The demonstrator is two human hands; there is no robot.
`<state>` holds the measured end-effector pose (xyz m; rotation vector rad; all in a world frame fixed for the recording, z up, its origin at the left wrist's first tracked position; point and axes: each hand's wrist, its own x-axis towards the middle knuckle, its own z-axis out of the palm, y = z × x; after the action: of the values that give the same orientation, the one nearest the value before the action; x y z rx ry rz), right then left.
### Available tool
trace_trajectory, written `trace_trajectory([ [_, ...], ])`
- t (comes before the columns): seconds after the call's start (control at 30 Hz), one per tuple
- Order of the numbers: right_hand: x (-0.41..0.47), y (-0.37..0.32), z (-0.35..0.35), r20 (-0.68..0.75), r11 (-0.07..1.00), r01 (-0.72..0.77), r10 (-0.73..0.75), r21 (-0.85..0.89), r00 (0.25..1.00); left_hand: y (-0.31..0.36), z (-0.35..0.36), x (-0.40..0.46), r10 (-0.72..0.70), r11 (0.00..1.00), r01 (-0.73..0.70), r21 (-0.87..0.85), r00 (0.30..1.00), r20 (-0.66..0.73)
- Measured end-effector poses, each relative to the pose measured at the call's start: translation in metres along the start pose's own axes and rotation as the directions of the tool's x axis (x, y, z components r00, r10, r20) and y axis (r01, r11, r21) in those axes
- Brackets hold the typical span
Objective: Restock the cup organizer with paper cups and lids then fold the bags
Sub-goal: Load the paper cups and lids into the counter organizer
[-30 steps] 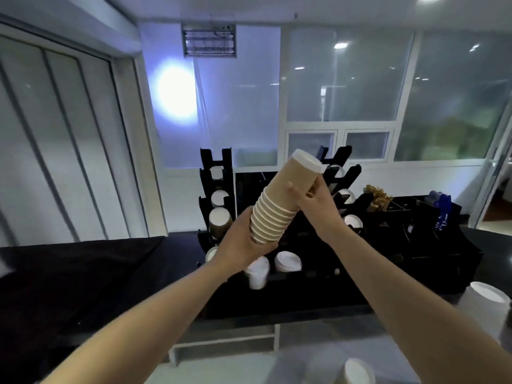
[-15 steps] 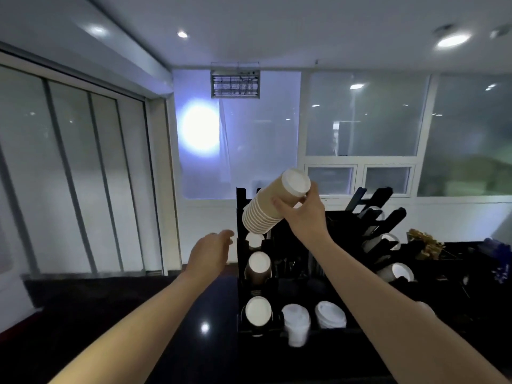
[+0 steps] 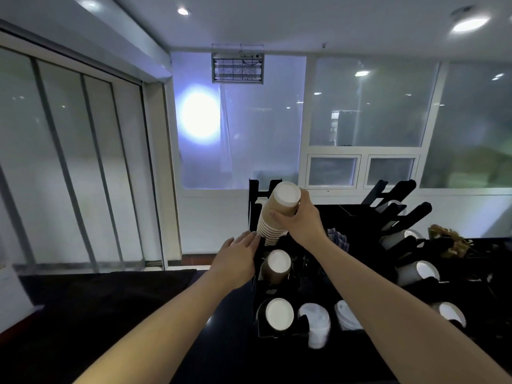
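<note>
Right hand with fingers curled round a stack of brown paper cups, gripping near the white bottom end, which tilts up toward the camera. Stack held at the top slot of the black cup organizer, rims pointing down into it. Left hand flat, fingers straight and relaxed, tips just beside the lowest rims and the organizer's left edge; actual contact not clear. Below in the same column, two more slots each with a cup bottom facing out. White lids in the lower compartments to the right. Further right, a second black rack with grey cups. All on a dark tabletop.
</note>
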<state>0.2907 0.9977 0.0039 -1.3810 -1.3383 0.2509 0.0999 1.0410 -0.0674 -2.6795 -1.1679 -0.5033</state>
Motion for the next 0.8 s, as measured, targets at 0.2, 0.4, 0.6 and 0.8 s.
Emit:
trace_trajectory([
  [0.2, 0.01, 0.031, 0.015, 0.192, 0.938, 0.056, 0.012, -0.343, 0.981, -0.004, 0.006, 0.001, 0.04, 0.998, -0.041, 0.05, 0.999, 0.004],
  [0.4, 0.015, 0.046, 0.034, 0.226, 0.856, 0.12, -0.004, -0.503, 0.974, -0.01, 0.014, 0.0, 0.04, 0.999, -0.04, -0.009, 0.999, -0.031],
  [0.6, 0.021, 0.049, 0.024, 0.337, 0.884, 0.142, 0.019, -0.446, 0.941, -0.006, 0.013, 0.002, 0.001, 0.999, 0.0, -0.051, 1.0, 0.019],
  [0.8, -0.018, 0.047, -0.019, 0.236, 0.899, 0.133, -0.035, -0.416, 0.971, 0.025, -0.001, -0.006, 0.01, 0.993, -0.046, -0.106, 0.949, -0.315],
])
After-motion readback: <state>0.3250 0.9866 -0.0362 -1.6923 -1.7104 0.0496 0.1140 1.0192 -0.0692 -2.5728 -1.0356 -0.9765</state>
